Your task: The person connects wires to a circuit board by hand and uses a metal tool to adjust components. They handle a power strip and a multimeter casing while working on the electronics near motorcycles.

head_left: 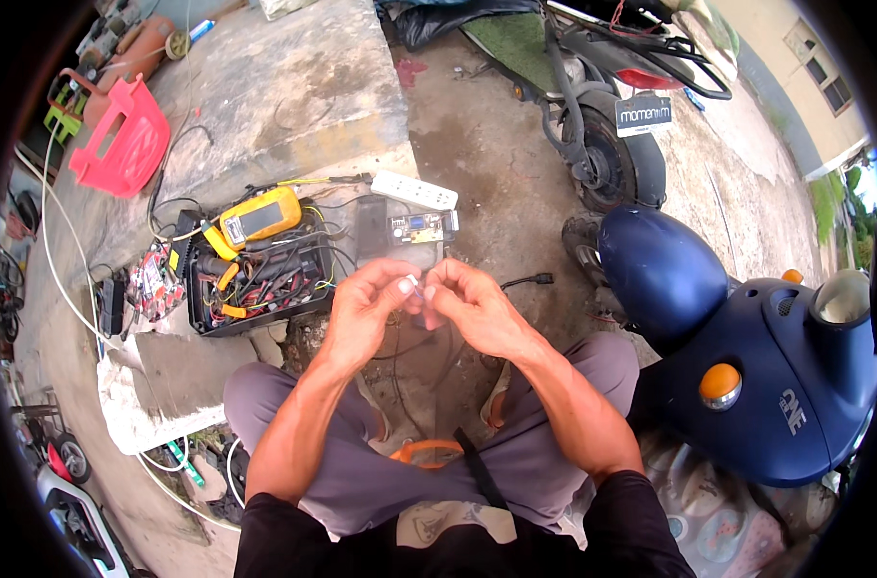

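The left hand (pixel 371 297) and right hand (pixel 472 301) are meeting by the near edge of the grey case (pixel 371 229), fingers pinching a small piece (pixel 419 289), mostly hidden; doing this well is probably requiring steady wrists and light pressure.

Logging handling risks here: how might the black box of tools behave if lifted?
The black box would probably feel heavy, being packed with tools and wires. Its walls look stiff. The yellow meter, perched at the far edge, might slide off if it tipped.
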`<state>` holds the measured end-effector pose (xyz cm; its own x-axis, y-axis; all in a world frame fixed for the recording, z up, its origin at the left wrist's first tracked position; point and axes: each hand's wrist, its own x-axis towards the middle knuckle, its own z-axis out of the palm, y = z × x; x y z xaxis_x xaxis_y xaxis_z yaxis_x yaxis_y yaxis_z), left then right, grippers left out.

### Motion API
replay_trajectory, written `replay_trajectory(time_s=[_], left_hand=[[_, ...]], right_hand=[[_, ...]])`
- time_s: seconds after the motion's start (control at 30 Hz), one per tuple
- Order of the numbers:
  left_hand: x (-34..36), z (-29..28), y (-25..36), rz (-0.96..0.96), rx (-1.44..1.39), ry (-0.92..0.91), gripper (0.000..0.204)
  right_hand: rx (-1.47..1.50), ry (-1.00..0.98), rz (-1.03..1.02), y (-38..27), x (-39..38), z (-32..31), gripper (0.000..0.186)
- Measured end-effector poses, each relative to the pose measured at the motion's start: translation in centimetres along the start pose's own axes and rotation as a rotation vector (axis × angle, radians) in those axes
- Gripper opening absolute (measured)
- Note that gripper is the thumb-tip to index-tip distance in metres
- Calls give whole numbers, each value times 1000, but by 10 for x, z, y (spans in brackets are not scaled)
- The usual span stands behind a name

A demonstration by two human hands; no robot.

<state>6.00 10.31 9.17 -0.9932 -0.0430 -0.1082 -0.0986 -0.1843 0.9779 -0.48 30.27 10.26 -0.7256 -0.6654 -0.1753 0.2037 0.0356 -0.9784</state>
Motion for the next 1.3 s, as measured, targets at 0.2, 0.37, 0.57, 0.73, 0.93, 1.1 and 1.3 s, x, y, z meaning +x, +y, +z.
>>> replay_trajectory(time_s=[0.2, 0.37, 0.57, 0.73, 0.93, 1.1, 1.3], left_hand=[[-1, -4, -4, -35, -241, -58, 15], [-1, -8, -2, -48, -384, -128, 14], [-1, -10, -2, -68, -452, -149, 14], [0, -11, -1, -79, -497, -166, 15], [5, -14, -7, -72, -469, -124, 17], [7, -10, -11, -73, -485, -109, 18], [8, -5, -15, -29, -413, -63, 17]], right_hand=[[-53, -59, -72, 1, 3, 3, 15], [-45, -94, -95, -5, 3, 4, 15], [52, -149, -106, -1, 7, 1, 14], [125, -158, -88, 0, 10, 1, 13], [72, -65, -122, 0, 11, 6, 11], [23, 25, -128, -4, 9, 9, 9], [18, 91, -139, 4, 12, 12, 10]])
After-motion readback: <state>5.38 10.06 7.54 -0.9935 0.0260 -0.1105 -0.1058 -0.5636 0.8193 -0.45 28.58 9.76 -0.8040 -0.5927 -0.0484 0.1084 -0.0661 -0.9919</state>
